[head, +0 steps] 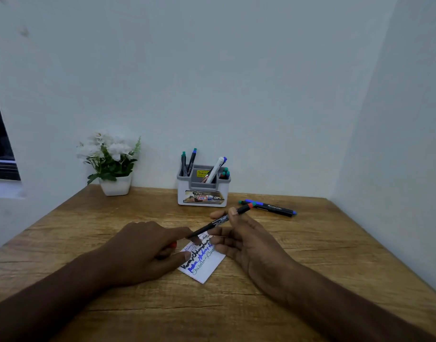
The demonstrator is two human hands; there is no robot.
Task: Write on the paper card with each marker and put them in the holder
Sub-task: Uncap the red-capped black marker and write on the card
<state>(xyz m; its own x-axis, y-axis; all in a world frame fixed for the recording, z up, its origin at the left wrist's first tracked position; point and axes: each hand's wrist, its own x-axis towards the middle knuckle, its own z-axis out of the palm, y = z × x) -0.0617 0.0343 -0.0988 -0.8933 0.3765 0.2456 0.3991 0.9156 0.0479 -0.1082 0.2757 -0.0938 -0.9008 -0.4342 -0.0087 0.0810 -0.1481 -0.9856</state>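
Note:
A white paper card (207, 270) with several lines of black, blue and green writing lies on the wooden table. My right hand (246, 243) pinches a black marker with a red end (222, 220) slanted above the card, tip down to the left. My left hand (147, 248) rests beside the card's left edge, curled round a small red piece, probably the marker's cap (172, 245). A white and grey holder (203, 188) stands behind, with several markers in its compartments. Two black markers (271, 208) with blue and green ends lie on the table right of the holder.
A white pot of white flowers (113, 169) stands at the back left against the wall. Walls close the table (63, 243) at the back and on the right. A dark window sits at the far left.

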